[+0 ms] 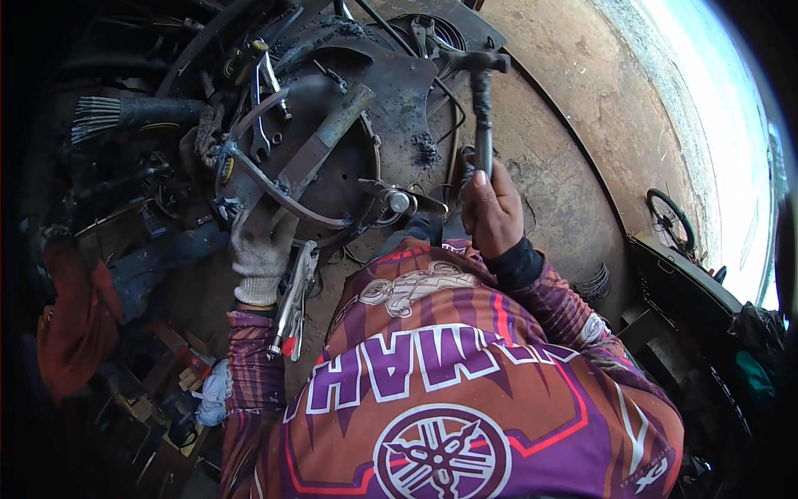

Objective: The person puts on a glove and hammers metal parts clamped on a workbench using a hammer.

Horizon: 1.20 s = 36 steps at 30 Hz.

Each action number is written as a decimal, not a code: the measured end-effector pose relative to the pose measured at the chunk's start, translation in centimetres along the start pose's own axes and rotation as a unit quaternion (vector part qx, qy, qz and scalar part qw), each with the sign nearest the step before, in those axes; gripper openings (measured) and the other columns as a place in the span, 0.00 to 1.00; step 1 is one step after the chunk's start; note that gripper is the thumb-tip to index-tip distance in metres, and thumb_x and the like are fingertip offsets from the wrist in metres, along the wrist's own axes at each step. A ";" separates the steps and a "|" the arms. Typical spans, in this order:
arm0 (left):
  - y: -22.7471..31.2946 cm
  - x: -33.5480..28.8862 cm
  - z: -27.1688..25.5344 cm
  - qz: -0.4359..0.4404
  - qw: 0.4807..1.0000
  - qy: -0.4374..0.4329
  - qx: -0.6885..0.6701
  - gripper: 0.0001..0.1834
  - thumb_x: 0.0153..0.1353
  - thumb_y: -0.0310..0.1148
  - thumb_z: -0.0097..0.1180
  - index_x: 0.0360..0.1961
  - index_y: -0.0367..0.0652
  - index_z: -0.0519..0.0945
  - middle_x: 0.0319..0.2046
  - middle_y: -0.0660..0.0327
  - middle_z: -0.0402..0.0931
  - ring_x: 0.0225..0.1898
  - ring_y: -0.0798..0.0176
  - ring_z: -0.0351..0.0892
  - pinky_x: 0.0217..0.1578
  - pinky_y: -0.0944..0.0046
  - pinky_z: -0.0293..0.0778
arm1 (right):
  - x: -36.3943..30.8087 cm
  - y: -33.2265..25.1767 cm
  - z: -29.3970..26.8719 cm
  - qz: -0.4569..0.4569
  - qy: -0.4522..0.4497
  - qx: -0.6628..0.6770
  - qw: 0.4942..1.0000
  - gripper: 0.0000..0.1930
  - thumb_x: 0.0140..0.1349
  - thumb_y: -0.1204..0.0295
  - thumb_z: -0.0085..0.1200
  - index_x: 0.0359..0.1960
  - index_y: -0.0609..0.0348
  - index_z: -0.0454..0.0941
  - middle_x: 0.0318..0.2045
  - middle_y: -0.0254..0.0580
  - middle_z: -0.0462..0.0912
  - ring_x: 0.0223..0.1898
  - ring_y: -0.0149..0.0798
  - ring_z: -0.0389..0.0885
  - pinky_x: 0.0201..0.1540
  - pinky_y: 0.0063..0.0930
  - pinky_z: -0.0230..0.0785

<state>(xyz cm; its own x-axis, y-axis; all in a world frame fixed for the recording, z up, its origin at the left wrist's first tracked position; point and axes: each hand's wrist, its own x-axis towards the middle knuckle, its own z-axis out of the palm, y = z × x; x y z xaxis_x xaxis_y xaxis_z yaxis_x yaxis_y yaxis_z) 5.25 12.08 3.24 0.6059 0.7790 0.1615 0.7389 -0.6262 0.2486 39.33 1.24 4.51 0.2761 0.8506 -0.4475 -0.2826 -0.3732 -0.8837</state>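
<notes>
My right hand [496,208], bare, is closed around the handle of a hammer [482,100], held up with its head to the right of the metal work. My left hand [260,254] wears a pale knit glove and is closed on the near end of a flat metal bar [312,158]. The bar slants up to the right across a metal ring [278,193]. Locking pliers [295,299] hang at the ring's near edge, just right of the glove. Another clamp-like tool [399,200] sits at the ring's right side. The left fingertips are partly hidden.
Wrenches [261,137] lie on the left of the dark metal worktop [399,91]. A tube of welding rods [125,111] stands left of them. A person in a red-brown garment [79,316] is at the far left. A wheel [670,218] shows at the right, beyond the concrete floor [565,175].
</notes>
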 end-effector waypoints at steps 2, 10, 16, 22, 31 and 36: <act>0.0 0.4 0.0 -0.015 1.000 0.004 -0.021 0.19 0.56 0.33 0.63 0.50 0.46 0.79 0.47 0.49 0.77 0.51 0.43 0.77 0.51 0.47 0.73 | -0.2 0.3 0.6 -0.012 0.026 0.045 0.999 0.17 0.73 0.62 0.45 0.54 0.63 0.69 0.25 0.31 0.74 0.24 0.26 0.72 0.27 0.23 0.65; 0.3 0.9 -0.3 0.042 0.998 0.038 0.022 0.17 0.57 0.39 0.64 0.47 0.48 0.82 0.47 0.55 0.80 0.46 0.47 0.80 0.47 0.50 0.74 | 0.6 1.0 -0.7 -0.006 -0.011 -0.096 0.995 0.15 0.72 0.64 0.46 0.50 0.63 0.71 0.26 0.32 0.73 0.27 0.29 0.72 0.32 0.26 0.67; 0.0 0.7 0.6 -0.010 0.999 0.034 -0.033 0.17 0.56 0.37 0.65 0.47 0.48 0.82 0.46 0.55 0.81 0.46 0.47 0.81 0.49 0.51 0.75 | 0.5 2.7 0.4 -0.100 -0.019 -0.128 0.986 0.15 0.71 0.65 0.47 0.51 0.63 0.69 0.24 0.34 0.72 0.26 0.31 0.72 0.31 0.28 0.68; 0.5 1.1 -0.2 -0.039 0.998 0.019 -0.043 0.17 0.55 0.38 0.66 0.46 0.47 0.83 0.48 0.54 0.80 0.48 0.48 0.81 0.49 0.51 0.75 | 0.6 1.8 -0.3 -0.044 -0.013 -0.141 0.989 0.14 0.71 0.65 0.48 0.50 0.63 0.70 0.24 0.36 0.73 0.26 0.32 0.70 0.32 0.28 0.67; 0.3 0.8 -0.2 -0.015 1.000 0.009 -0.001 0.18 0.53 0.36 0.68 0.46 0.50 0.83 0.46 0.54 0.80 0.48 0.48 0.80 0.48 0.51 0.75 | 0.6 1.4 0.7 -0.122 -0.093 -0.239 0.959 0.12 0.71 0.66 0.49 0.45 0.63 0.70 0.21 0.37 0.69 0.24 0.28 0.69 0.28 0.28 0.66; -0.3 0.2 0.3 0.032 0.998 0.047 0.028 0.18 0.53 0.36 0.68 0.46 0.49 0.83 0.46 0.53 0.80 0.48 0.48 0.79 0.49 0.51 0.75 | 0.7 0.7 -0.2 -0.027 -0.049 -0.109 0.993 0.13 0.72 0.63 0.47 0.45 0.61 0.71 0.24 0.29 0.69 0.24 0.24 0.65 0.27 0.21 0.60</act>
<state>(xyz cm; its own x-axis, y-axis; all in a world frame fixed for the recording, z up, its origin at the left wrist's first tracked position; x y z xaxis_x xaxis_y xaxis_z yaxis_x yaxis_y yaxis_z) 5.21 12.39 2.86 0.6235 0.7355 0.2649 0.7168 -0.6732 0.1819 39.49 1.50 3.52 0.1912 0.8997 -0.3924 -0.0623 -0.3878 -0.9196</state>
